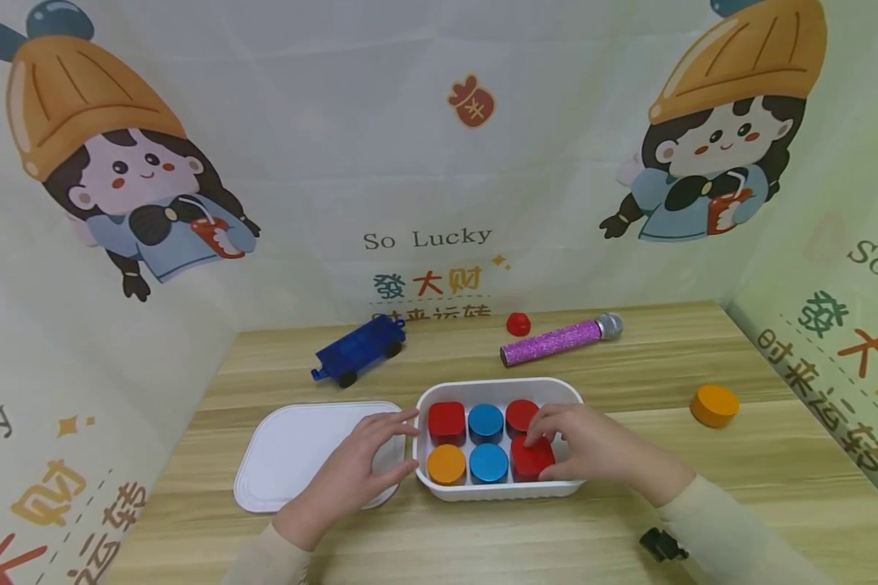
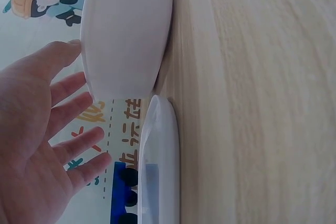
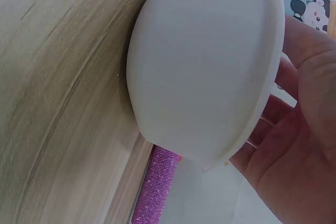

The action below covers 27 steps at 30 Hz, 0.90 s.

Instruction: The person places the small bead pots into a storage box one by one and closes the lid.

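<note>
A white box (image 1: 497, 492) on the table holds several coloured blocks in two rows. My right hand (image 1: 593, 443) reaches over the box's right end, with curled fingers and thumb on the red square block (image 1: 531, 461) in the front right place; the box wall hides the fingertips in the right wrist view. My left hand (image 1: 358, 463) is at the left rim, fingers loosely spread and fingertips right at the edge. Nearest to it inside are a red square block (image 1: 446, 422) and an orange round block (image 1: 447, 465). Blue round blocks (image 1: 488, 462) fill the middle; a red round block (image 1: 522, 416) sits back right.
A white lid (image 1: 300, 447) lies left of the box, partly under my left hand. Behind stand a blue toy wagon (image 1: 362, 349), a small red piece (image 1: 518, 324) and a glittery purple microphone (image 1: 559, 340). An orange round block (image 1: 715, 405) lies far right.
</note>
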Available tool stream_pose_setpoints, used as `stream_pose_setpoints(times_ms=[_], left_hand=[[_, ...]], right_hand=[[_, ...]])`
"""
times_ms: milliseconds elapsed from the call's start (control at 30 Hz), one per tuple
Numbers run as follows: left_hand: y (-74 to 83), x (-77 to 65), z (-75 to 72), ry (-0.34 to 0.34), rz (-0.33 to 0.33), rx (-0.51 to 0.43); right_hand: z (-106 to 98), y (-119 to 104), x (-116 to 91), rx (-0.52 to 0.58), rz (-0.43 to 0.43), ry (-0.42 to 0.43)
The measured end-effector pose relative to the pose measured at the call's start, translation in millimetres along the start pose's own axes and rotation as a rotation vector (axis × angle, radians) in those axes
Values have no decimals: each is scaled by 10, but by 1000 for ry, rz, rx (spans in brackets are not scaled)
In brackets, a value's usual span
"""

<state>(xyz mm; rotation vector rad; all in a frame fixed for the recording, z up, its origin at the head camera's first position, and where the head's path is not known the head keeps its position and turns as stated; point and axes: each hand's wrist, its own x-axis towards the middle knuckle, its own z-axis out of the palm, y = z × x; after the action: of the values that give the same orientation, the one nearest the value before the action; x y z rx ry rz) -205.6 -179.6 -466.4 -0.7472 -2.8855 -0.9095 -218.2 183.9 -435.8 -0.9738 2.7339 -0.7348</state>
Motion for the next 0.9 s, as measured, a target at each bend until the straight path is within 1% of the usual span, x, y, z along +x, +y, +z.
stream_pose_setpoints(times_ms=[167, 433, 900], left_hand=[[8, 3, -1, -4, -5, -4], [31, 0, -11, -16, -33, -15], [11, -2, -2, -17, -41, -23]], right_hand=[[23, 7, 13, 1, 1, -3], [53, -17, 34, -20, -8, 1], [36, -31, 49, -43, 21, -13]])
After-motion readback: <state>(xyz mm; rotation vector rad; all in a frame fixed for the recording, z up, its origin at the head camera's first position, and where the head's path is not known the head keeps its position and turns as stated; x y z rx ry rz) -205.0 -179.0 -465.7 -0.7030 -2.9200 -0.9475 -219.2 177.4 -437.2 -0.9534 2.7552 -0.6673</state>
